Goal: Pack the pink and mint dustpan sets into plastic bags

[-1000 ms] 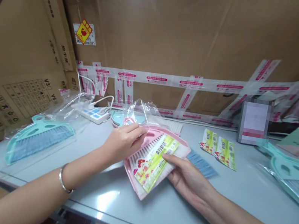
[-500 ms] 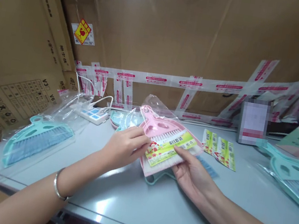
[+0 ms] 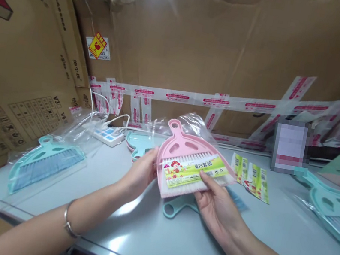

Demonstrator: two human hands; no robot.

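Observation:
A pink dustpan and brush set (image 3: 186, 147) with a green and yellow label card (image 3: 193, 170) is held upright above the table, handle up, partly inside a clear plastic bag (image 3: 195, 123). My left hand (image 3: 140, 174) grips its left edge, fingers closed on it. My right hand (image 3: 217, 203) holds its lower right side, thumb pressed on the label card. A teal dustpan handle (image 3: 174, 206) lies on the table just below the pink set.
A bagged teal brush (image 3: 45, 161) lies at the left. A power strip (image 3: 108, 134) and a teal dustpan (image 3: 138, 141) sit behind. Loose label cards (image 3: 251, 174) lie right of centre, bagged teal sets (image 3: 333, 205) at far right. Cardboard walls (image 3: 201, 54) ring the grey table (image 3: 151, 237).
The pink set has been turned from lying tilted to upright with its handle up and raised a little. Both hands have shifted with it; the teal handle beneath is now uncovered.

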